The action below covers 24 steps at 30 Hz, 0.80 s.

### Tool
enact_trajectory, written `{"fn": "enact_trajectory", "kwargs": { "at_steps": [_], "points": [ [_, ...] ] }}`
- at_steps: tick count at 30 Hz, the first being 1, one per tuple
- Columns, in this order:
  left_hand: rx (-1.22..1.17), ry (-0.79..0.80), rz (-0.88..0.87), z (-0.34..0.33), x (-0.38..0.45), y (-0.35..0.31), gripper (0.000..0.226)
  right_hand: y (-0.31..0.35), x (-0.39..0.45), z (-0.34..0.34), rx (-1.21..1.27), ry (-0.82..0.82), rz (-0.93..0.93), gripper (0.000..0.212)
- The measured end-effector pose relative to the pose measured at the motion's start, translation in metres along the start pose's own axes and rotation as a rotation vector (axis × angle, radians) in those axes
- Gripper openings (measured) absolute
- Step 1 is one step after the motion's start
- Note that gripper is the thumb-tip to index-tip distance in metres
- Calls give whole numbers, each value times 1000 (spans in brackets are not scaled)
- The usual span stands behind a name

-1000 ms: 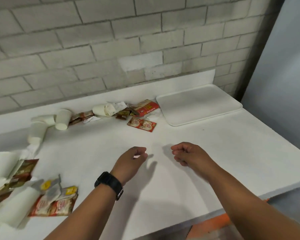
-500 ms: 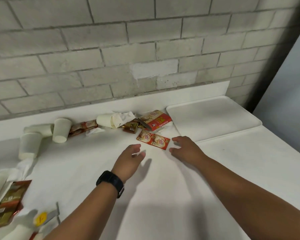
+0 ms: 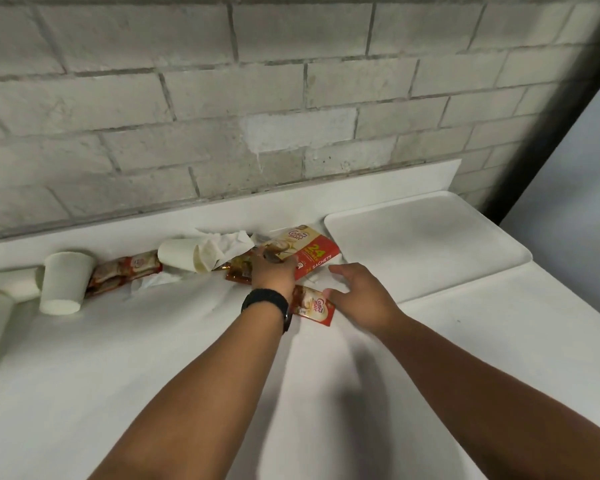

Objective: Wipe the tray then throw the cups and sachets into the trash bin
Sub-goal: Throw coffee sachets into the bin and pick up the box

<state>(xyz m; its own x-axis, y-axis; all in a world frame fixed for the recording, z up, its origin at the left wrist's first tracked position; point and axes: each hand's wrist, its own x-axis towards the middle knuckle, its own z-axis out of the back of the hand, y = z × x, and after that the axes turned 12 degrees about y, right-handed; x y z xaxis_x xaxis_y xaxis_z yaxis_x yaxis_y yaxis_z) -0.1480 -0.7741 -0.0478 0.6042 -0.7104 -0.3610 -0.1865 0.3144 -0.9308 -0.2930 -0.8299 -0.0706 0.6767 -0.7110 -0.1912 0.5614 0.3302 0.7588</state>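
At frame centre the left hand (image 3: 273,276) is lying on the sachet box (image 3: 303,251), seemingly gripping its near edge. The right hand (image 3: 357,293), fingers spread, is touching the loose sachet (image 3: 313,305) on the worktop (image 3: 153,358). The tray (image 3: 426,244) is lying upper right. Both hands have reached forward since half a second ago.

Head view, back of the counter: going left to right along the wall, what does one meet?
Upside-down paper cup → sachet strip → paper cup on its side → crumpled tissue → left hand → 24-sachet pack → white tray.
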Motion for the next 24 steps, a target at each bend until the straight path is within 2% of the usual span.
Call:
{"fn": "enact_trajectory", "kwargs": {
  "at_steps": [4, 6, 8, 10, 12, 16, 18, 23, 24],
  "points": [
    [-96, -61, -98, 18, 1, -1, 56, 9, 10, 0, -122, -42, 29, 54],
    [-191, -69, -156, 32, -9, -1, 53, 14, 18, -2, -204, 28, 41, 78],
    [-206, -85, -235, 46, -23, 1, 51, 16, 26, -9, -410, 171, -20, 109],
    [-198, -103, -284, 59, -32, 7, 51, 14, 32, -18, -563, 226, -75, 123],
    [-206, -117, -301, 71, -39, 13, 49, 13, 33, -23, -587, 174, -86, 118],
    [-218, -162, -313, 89, -55, 24, 42, 16, 33, -23, -617, 63, -56, 79],
    [-217, -185, -308, 94, -61, 30, 41, 14, 28, -22, -586, 54, -65, 70],
    [-208, -224, -267, 97, -75, 42, 46, 10, 14, -16, -460, 77, -179, 89],
    [-199, -230, -263, 97, -78, 44, 46, 9, 13, -14, -484, 109, -198, 86]
  ]
}}
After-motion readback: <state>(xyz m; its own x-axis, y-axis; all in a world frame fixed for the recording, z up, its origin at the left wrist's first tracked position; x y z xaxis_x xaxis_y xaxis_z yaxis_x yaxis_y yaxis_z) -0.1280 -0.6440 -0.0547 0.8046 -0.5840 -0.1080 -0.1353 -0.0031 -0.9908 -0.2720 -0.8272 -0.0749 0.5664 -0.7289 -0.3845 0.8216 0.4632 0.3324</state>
